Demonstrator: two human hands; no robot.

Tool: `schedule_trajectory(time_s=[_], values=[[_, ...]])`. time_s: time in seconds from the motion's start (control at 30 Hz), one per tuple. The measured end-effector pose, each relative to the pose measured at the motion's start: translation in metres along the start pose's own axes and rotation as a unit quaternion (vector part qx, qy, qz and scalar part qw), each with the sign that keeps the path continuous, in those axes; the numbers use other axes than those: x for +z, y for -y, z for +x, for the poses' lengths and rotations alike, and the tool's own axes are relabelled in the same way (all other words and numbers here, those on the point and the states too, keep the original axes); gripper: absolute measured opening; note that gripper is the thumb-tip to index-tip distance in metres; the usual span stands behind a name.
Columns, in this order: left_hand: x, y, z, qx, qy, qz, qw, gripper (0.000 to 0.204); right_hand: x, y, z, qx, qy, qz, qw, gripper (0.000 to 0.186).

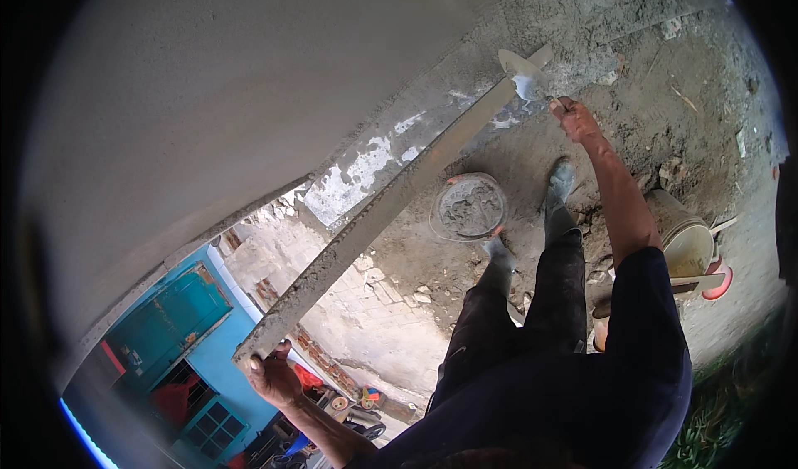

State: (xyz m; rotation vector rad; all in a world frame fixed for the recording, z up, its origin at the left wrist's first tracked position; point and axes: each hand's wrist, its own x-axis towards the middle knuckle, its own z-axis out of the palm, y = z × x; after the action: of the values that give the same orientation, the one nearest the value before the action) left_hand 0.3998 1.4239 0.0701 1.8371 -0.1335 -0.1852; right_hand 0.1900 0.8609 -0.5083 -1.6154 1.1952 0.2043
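Gripping the near end of a long grey straight-edge board [391, 207] crusted with mortar, the left hand [270, 375] has its fingers curled closed around the board's edge, and the board runs diagonally along the foot of the smooth grey plastered wall [216, 86]. At the far end of this board, the right hand [573, 120] is closed on the handle of a metal trowel [522, 74], whose blade lies against the board. Below the middle of the board, a round bucket of grey mortar [470, 207] stands on the dirty ground, just beside the person's boots [559, 182].
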Motion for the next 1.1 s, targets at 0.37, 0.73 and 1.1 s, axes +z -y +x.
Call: schedule_trajectory(time_s=[0.37,0.73,1.1], values=[[-0.003,-0.03,0.004,-0.022,0.038,-0.093,0.995,0.102,0.019,0.298,-0.44,-0.18,0.175,0.025,0.968,0.043],[-0.007,-0.039,-0.031,-0.007,0.117,-0.125,0.985,0.117,0.036,0.405,-0.631,-0.174,0.269,0.097,0.942,0.04],[-0.043,0.01,-0.062,-0.097,-0.03,-0.199,0.975,0.045,-0.028,0.291,-0.644,-0.117,0.185,0.538,0.814,0.03]])
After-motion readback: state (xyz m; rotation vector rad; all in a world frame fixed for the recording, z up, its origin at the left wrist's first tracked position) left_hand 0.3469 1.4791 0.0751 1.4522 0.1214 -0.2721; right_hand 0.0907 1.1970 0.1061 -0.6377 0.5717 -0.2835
